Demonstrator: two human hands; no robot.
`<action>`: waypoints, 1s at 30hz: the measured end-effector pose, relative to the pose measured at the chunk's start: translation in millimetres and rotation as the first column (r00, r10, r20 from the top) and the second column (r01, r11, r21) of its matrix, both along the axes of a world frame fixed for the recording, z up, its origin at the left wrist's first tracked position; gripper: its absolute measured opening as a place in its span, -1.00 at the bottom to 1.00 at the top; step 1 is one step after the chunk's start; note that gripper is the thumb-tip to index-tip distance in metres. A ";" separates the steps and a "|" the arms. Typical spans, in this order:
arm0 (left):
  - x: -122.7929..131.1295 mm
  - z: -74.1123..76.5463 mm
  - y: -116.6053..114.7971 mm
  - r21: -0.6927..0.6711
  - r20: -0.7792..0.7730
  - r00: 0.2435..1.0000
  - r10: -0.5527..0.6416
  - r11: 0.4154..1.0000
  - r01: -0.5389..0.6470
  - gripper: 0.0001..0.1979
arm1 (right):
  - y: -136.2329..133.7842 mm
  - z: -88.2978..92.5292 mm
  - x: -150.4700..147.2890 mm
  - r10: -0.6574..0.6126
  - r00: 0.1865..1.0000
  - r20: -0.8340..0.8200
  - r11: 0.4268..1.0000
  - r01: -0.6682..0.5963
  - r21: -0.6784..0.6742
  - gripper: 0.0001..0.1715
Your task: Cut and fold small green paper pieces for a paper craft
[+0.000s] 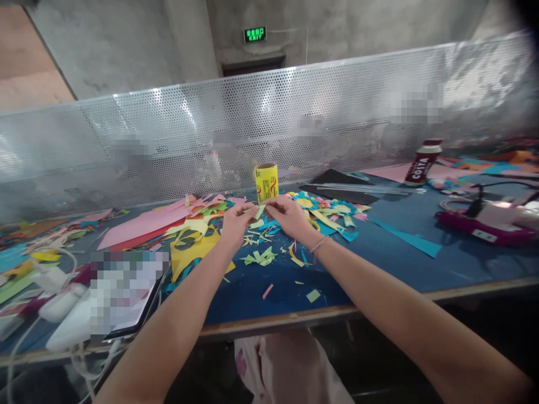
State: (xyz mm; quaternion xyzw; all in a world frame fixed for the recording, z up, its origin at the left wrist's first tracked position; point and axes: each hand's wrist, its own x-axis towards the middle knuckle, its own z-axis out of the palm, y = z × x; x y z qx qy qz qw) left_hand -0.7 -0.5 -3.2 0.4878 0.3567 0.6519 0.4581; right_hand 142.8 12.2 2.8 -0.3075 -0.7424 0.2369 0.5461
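Both my hands meet over the middle of the blue table point(261, 306), just in front of a yellow printed cylinder point(266, 182). Between their fingertips is a small light-green paper piece point(260, 211). My left hand point(236, 221) pinches it from the left side. My right hand point(290, 216), with a thin band at the wrist, has its fingers closed at the piece's right end. Below them lies a little heap of green paper scraps point(260, 257). A yellow paper sheet with cut-out holes point(191, 247) is beside my left forearm.
Pink sheets point(145, 224) lie at left, paper flowers point(304, 202) right of the cylinder. A tablet point(135, 303), cables and a purple power strip point(484, 227) sit near the sides. A dark-red bottle point(423, 163) stands at right. A perforated metal screen point(189, 140) runs behind.
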 end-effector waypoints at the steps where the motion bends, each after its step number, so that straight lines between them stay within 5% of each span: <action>1: -0.1 -0.1 0.2 0.000 -0.002 1.000 0.000 1.000 0.000 -0.79 | -0.5 0.2 0.0 -0.002 1.000 0.003 1.000 0.002 -0.002 -0.80; 9: -0.4 -2.0 1.8 0.027 -0.032 0.999 -0.015 1.000 0.016 -0.83 | -1.9 0.3 -0.9 0.024 0.999 -0.039 0.998 -0.026 -0.054 -0.86; 20: 0.5 -0.6 0.6 0.011 -0.062 0.998 0.019 1.000 -0.019 -0.81 | 7.4 -4.3 2.3 0.064 0.989 -0.135 0.983 -0.086 -0.162 -0.69; 26: -0.3 -5.1 2.2 0.034 -0.167 0.986 0.003 0.999 0.002 -0.78 | -0.2 -2.1 0.9 -0.055 0.984 0.169 0.998 0.055 0.000 -0.65; 30: 0.6 -6.4 2.9 0.038 -0.188 0.982 -0.003 0.999 0.011 -0.77 | -3.8 -1.8 -1.6 -0.056 0.977 0.205 0.998 0.048 0.043 -0.63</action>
